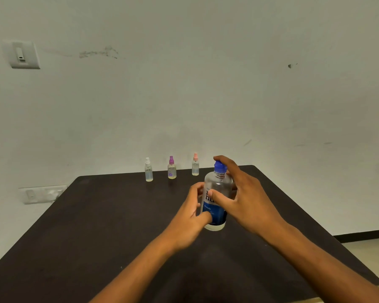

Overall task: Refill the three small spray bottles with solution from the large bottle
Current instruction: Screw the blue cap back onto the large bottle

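Note:
The large clear bottle with a blue label and blue cap stands upright on the dark table. My left hand grips its lower body from the left. My right hand reaches over it, the index finger curled behind the cap and the thumb on the label. Three small spray bottles stand in a row at the far edge: one with a white top, one with a purple top, one with a pink top. All three have their spray tops on.
The table's far edge runs along a pale wall. A wall socket sits low at the left and a switch plate higher up. The table's right edge drops to a light floor.

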Available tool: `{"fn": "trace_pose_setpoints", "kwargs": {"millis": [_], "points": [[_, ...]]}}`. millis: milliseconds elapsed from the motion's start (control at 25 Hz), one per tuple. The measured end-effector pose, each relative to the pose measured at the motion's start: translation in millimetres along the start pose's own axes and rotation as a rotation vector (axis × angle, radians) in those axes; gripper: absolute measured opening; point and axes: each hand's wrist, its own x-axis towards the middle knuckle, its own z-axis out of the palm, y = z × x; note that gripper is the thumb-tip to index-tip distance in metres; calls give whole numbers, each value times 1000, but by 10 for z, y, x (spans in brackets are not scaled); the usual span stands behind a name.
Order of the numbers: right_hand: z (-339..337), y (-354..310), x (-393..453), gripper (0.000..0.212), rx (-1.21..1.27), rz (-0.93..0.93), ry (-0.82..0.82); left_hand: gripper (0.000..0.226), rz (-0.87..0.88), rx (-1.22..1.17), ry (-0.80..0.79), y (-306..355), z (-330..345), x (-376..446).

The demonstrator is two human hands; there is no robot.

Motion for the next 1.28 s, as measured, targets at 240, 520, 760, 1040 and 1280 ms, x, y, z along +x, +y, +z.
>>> {"fn": "trace_pose_setpoints", "kwargs": {"millis": [240, 520, 760, 1040, 1280], "points": [[33, 488, 330, 79, -61, 74, -6, 68, -65, 146, 156, -370, -309, 348], [270, 1207, 974, 74, -83, 118, -1, 69, -110, 343, 231, -932, -782, 884], [553, 1743, 1697, 76, -116, 147, 1, 73, -62, 580, 211, -1296, -1020, 1384], [940, 2283, 2335, 77, -148, 199, 30, 73, -28, 697, 205, -1689, -1096, 1895], [1200, 2572, 2637, 76, -179, 187, 74, 72, 14, 721, 190, -1888, -1097, 2071]]}}
